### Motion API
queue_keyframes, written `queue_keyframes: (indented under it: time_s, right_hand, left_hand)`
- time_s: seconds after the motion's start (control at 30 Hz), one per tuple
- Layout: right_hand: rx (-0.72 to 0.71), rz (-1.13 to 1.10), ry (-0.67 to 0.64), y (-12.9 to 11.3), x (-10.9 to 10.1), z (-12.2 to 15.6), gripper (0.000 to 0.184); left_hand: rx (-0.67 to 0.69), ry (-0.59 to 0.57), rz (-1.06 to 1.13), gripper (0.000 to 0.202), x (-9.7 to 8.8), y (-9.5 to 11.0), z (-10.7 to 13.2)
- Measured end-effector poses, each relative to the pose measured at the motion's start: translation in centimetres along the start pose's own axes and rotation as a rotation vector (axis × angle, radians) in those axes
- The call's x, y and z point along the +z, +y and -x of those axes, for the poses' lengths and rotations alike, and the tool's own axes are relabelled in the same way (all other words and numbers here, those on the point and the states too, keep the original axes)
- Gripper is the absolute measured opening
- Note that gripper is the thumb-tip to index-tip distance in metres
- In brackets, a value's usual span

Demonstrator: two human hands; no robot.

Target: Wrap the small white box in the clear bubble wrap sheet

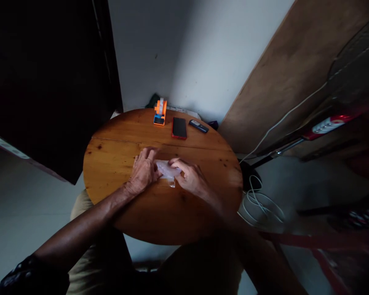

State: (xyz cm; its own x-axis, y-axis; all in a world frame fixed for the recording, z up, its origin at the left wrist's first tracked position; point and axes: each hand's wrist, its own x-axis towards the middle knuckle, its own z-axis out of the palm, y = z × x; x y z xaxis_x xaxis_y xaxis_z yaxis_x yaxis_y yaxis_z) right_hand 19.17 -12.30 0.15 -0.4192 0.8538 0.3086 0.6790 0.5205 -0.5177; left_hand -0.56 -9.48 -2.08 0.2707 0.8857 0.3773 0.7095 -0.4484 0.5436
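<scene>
A small, pale see-through plastic packet [165, 169] lies on the round wooden table between my hands. Its contents cannot be made out. A clear, shiny flap [171, 184], perhaps tape or film, sticks out from its near edge. My left hand [143, 169] is at the packet's left end, thumb against it and fingers curled, with the fingertips slightly blurred. At the right end my right hand [189, 175] grips the packet, its index finger bent over the top and the thumb below.
Toward the back of the wooden table [117, 153] stand an orange tape dispenser [160, 111], a phone in a red case [179, 128] and a dark remote-like device [198, 125]. A white wall rises behind. White cable [258, 200] lies coiled on the floor at right, beside a fan's stand.
</scene>
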Motion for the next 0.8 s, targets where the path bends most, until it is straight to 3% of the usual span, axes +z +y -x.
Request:
queue_keyframes:
  time_s: [0.17,0.23,0.33,0.47,0.57,0.67,0.8]
  right_hand:
    - [-0.122,0.186,0.002,0.3,1.2,1.2,0.029]
    - [-0.148,0.264,0.031,0.7,1.9,1.5,0.027]
    - [-0.159,0.293,0.070,1.3,2.9,1.7,0.022]
    - [-0.169,0.209,0.116,1.6,3.0,1.5,0.021]
    - [-0.126,0.019,0.133,1.6,2.2,0.9,0.019]
    - [0.060,-0.184,0.028,1.7,1.5,-0.4,0.011]
    - [0.313,-0.455,-0.088,2.4,1.7,-2.7,0.024]
  left_hand:
    - [0.283,-0.167,0.315,0.031,-0.2,-1.9,-0.4]
    - [0.344,-0.254,0.424,0.037,-0.5,-2.5,-0.5]
    - [0.382,-0.281,0.460,0.049,-0.7,-3.0,-0.4]
    - [0.335,-0.241,0.501,0.040,-0.1,-2.8,-0.2]
    - [0.213,-0.241,0.578,0.034,0.0,-2.5,-0.1]
    - [0.039,-0.315,0.557,0.029,-0.6,-2.1,-0.1]
    - [-0.051,-0.261,0.383,0.037,-1.7,-1.7,-0.6]
